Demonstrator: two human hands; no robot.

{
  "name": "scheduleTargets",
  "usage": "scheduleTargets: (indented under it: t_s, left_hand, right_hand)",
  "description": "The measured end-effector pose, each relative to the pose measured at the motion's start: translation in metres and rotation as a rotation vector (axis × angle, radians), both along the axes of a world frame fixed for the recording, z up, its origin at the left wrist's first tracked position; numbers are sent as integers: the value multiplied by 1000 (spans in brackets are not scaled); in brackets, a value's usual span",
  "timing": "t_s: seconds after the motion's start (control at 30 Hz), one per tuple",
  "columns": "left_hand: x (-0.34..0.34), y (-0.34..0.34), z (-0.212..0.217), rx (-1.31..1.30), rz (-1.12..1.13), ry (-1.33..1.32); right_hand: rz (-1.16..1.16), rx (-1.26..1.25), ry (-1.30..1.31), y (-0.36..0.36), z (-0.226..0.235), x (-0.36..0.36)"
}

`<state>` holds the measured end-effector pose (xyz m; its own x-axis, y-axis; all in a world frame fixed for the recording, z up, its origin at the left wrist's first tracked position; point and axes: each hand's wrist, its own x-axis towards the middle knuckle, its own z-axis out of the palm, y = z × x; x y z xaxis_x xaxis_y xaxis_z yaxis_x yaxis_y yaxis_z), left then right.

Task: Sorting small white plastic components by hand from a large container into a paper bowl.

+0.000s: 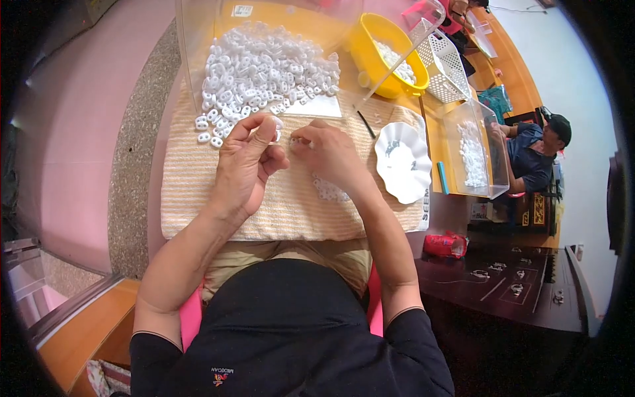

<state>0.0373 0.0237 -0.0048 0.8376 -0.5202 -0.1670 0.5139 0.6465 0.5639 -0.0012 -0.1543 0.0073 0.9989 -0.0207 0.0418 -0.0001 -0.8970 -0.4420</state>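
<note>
My left hand (pixel 246 162) is closed in a pinch, with a small white plastic piece (pixel 277 124) between thumb and forefinger. Close by on its right, my right hand (pixel 333 153) has its fingers bent together. Whatever those fingertips hold is too small to make out. Beyond both hands spreads a large heap of white plastic two-hole pieces (pixel 264 69), with a few loose ones at its near left edge. Below my right wrist, a group of small white pieces with holes (pixel 329 190) lies on the striped towel (pixel 198 198), partly hidden by that forearm.
Right of my hands sits a white scalloped dish (pixel 415 162) with small dark bits inside. A thin black stick (pixel 366 124) lies beside it. A clear plastic screen encloses the heap. Farther right are a yellow basin (pixel 370 53), a white basket (pixel 444 66) and a co-worker (pixel 536 149) at another clear box.
</note>
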Motion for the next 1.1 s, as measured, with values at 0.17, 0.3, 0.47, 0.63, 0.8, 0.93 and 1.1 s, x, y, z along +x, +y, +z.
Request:
scheduleTargets:
  t_s: [0.17,0.3,0.47,0.63,0.8,0.93,1.1]
  left_hand:
    - [-2,-2,-2,54,-7,-1]
    - [-1,-1,3,110,-37,23]
    - [1,-2,-3,185,-81,-32]
    - [0,-4,-7,275,-140,-107]
    - [-4,-11,-6,358,-68,-230]
    - [-8,-12,-7,397,-113,-277]
    - [-10,-11,-12,347,-310,-226]
  right_hand:
    - [28,31,-38,-1,-5,2]
    - [-60,246,47,3,1,-6]
    - [-155,490,-52,-1,0,-19]
    - [-132,490,-130,-11,-4,-33]
    - [-215,540,-66,-12,-1,-40]
    - [-184,625,-118,-7,1,-48]
    - [-165,712,-108,8,14,-53]
